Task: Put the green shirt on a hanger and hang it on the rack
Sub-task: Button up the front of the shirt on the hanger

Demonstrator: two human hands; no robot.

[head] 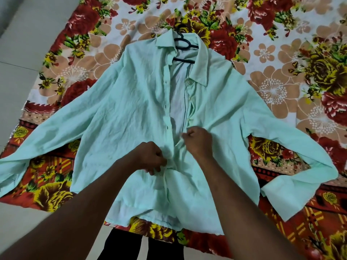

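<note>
Pinching its near front edges, left hand and right hand hold the soft, light mint-green shirt, spread on the red floral sheet; probably best lifted by the black plastic hanger at the far collar.

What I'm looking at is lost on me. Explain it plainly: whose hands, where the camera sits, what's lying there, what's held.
No machine here: a person works bare-handed. The one picture comes from a camera on their head, looking down. A green shirt lies front-up, sleeves spread, on a flowered sheet on the floor. A black hanger sits inside its collar, hook poking out. The left hand and right hand each pinch a front edge of the shirt with curled fingers.
</note>
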